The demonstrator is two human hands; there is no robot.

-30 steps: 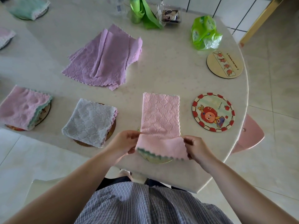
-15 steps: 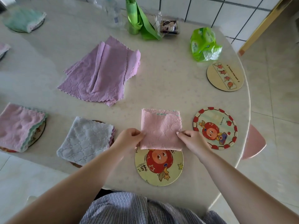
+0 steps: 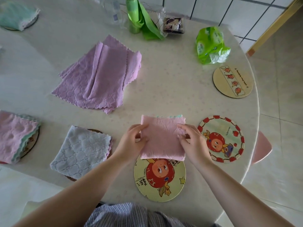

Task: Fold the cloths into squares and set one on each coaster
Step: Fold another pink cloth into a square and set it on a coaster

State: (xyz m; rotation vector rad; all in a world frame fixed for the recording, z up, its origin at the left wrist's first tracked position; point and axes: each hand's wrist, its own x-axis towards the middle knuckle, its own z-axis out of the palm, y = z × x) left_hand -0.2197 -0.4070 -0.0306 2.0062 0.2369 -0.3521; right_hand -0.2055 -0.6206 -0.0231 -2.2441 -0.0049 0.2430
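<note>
A pink cloth (image 3: 162,140), folded into a square with a teal edge showing at its far side, lies on the table in front of me. Its near edge overlaps the far rim of a yellow cartoon coaster (image 3: 159,182). My left hand (image 3: 131,142) grips the cloth's left edge. My right hand (image 3: 191,142) grips its right edge, with fingers lying over the top. Two bare coasters sit to the right: a red-rimmed coaster (image 3: 221,139) and a tan coaster (image 3: 232,81). Loose purple cloths (image 3: 98,79) lie unfolded further back.
On the left, a folded grey cloth (image 3: 82,151), a pink-and-teal cloth (image 3: 14,135) and a teal cloth (image 3: 16,15) each cover a coaster. Green bags (image 3: 211,45), a bottle and a small packet stand at the far edge. The table's rim (image 3: 255,128) curves close on the right.
The long pink strip has been folded in half into a square, uncovering the yellow coaster. Both hands moved from its near end to its sides.
</note>
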